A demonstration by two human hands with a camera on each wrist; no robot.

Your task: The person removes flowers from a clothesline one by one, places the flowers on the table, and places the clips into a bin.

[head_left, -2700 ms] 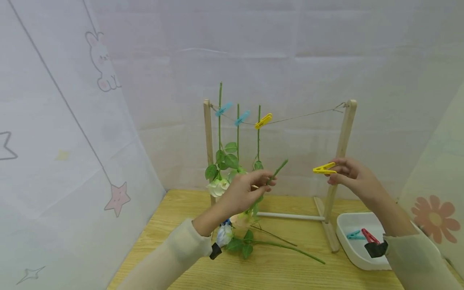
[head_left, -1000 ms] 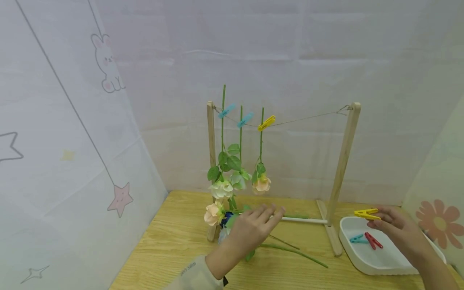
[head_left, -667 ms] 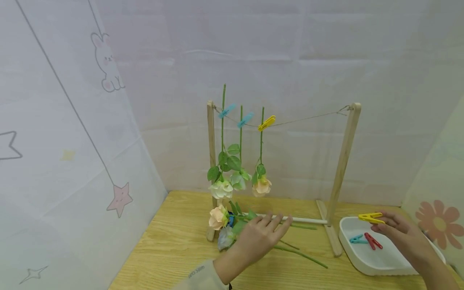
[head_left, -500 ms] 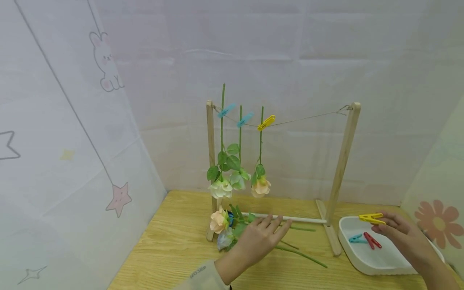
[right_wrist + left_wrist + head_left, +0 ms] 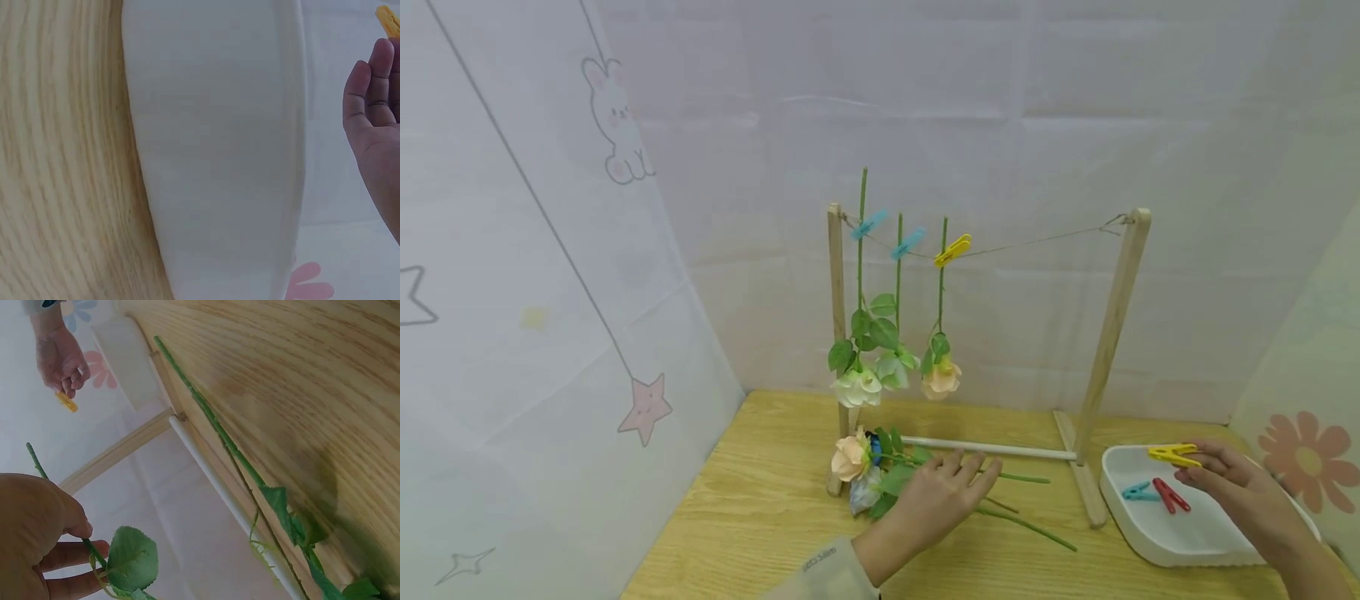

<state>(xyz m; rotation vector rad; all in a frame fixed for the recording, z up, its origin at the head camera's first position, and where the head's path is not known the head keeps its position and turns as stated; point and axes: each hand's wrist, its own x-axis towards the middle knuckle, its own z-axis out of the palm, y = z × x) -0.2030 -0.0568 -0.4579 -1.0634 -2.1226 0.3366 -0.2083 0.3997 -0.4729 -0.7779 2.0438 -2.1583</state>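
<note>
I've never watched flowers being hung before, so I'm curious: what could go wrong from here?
The lower flowers lie bunched, so lifting the stem in the left hand might drag another along.
The line sags where three hanging flowers are clipped; more weight may pull it lower.
The right hand pinches a yellow peg by one end, so it could slip and drop.

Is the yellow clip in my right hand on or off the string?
Off: your right hand holds the yellow clip, well apart from the string.
</note>
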